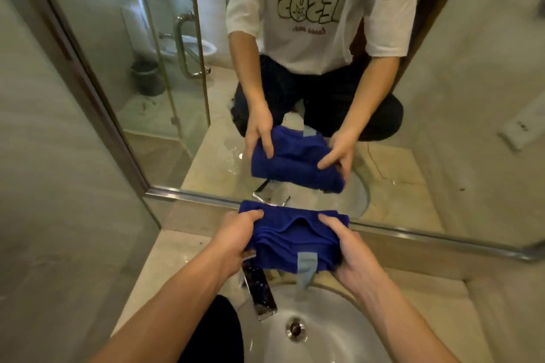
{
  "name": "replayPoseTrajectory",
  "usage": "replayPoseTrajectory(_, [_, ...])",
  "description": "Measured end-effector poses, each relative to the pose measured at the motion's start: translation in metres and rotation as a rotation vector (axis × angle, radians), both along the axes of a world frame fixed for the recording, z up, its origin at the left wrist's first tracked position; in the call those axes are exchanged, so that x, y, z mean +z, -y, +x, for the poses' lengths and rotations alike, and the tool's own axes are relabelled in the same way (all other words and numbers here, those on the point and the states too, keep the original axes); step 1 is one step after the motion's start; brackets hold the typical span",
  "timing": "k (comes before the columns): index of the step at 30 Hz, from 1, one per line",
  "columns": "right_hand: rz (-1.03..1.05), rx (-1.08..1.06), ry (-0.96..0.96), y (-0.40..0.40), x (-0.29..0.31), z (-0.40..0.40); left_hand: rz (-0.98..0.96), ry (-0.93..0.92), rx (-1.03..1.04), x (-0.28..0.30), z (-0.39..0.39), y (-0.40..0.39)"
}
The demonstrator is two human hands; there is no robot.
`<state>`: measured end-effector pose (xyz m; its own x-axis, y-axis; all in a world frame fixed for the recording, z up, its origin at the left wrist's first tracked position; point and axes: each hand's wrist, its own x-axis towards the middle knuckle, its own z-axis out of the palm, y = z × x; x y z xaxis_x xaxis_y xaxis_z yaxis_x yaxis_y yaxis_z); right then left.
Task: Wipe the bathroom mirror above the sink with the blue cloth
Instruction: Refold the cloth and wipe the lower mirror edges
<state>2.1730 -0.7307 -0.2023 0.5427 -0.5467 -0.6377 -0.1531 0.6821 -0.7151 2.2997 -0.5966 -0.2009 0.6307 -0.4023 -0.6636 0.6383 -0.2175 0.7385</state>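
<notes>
Head view: left hand [236, 240] and right hand [351, 250] grip the folded blue cloth [295, 240] (hiding the faucet's [259, 292] base).

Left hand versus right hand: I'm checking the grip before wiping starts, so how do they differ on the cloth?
The left hand grips the blue cloth at its left end, over the faucet; the right hand grips the right end, over the sink. The left thumb lies along the cloth's far top edge, while the right thumb presses nearer its middle. Both hold the folded cloth below the mirror, not touching it.
</notes>
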Motion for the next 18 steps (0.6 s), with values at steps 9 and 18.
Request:
replayPoseTrajectory(9, [-0.177, -0.034, -0.32, 0.024, -0.011, -0.08, 0.039, -0.005, -0.182, -0.025, -0.054, 0.038])
replayPoseTrajectory(18, [-0.427, -0.081, -0.298, 0.025, -0.012, -0.092, 0.055, -0.323, -0.294, -0.04, -0.074, 0.038])
